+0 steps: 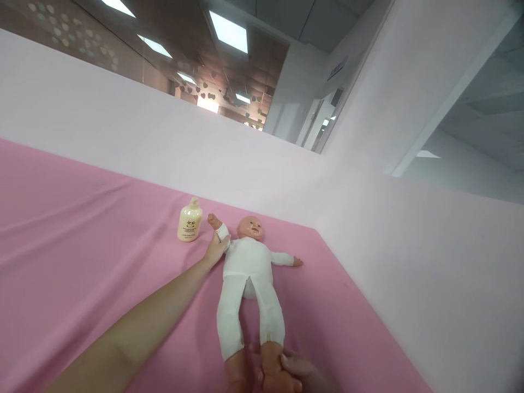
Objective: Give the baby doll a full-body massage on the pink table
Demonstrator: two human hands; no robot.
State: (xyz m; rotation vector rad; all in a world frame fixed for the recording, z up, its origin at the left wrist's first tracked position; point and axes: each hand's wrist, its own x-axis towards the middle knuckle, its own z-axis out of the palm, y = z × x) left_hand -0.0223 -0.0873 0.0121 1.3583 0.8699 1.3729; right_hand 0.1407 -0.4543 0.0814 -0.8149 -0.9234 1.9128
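Note:
A baby doll [248, 259] with a white cloth body and tan vinyl head, hands and lower legs lies face up on a pink sheet [135, 262]. My left hand [215, 250] is closed round the doll's sleeved arm on the image's left side, below its raised fist. Down at the bottom edge, my right hand [302, 370] grips the lower leg on the image's right side, near the foot. Part of that hand is hidden behind the leg or cut off by the frame. The doll's other arm stretches out sideways, untouched.
A cream pump bottle [190, 222] with dark print stands upright on the sheet, left of the doll's raised fist. White walls [368, 240] border the pink surface behind and to the right. A window [229, 71] above shows ceiling lights and heart shapes.

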